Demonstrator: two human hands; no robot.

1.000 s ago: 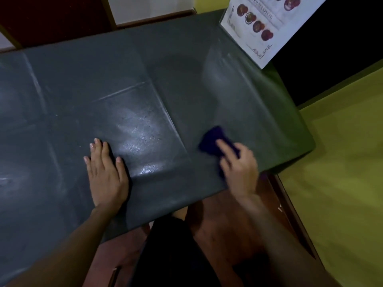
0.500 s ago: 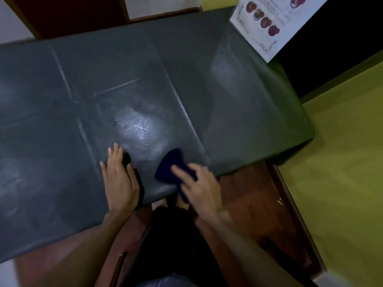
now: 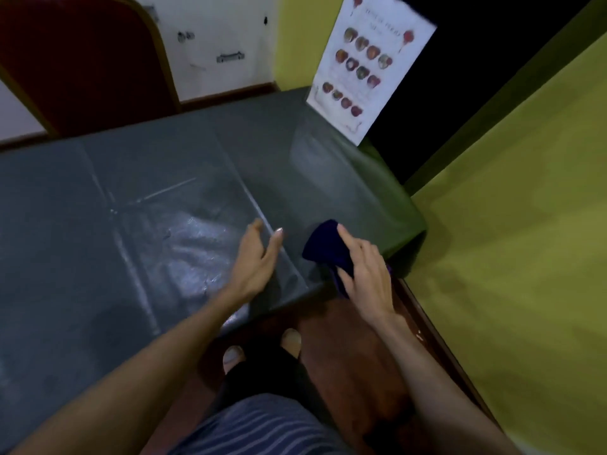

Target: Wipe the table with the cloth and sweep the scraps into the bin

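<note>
Head view showed the dark blue cloth (image 3: 323, 246) bunched under my right hand (image 3: 363, 272), near the front right corner of the grey tabletop (image 3: 82, 224). It looked soft, light and limp, best gathered by its bunched middle, as my curled fingers had it. My left hand (image 3: 254, 257) was just beside it, fingers relaxed and apart, holding nothing. I saw no scraps and no bin.

left hand (image 3: 256, 257) open, right hand (image 3: 364, 267) gripping
</note>
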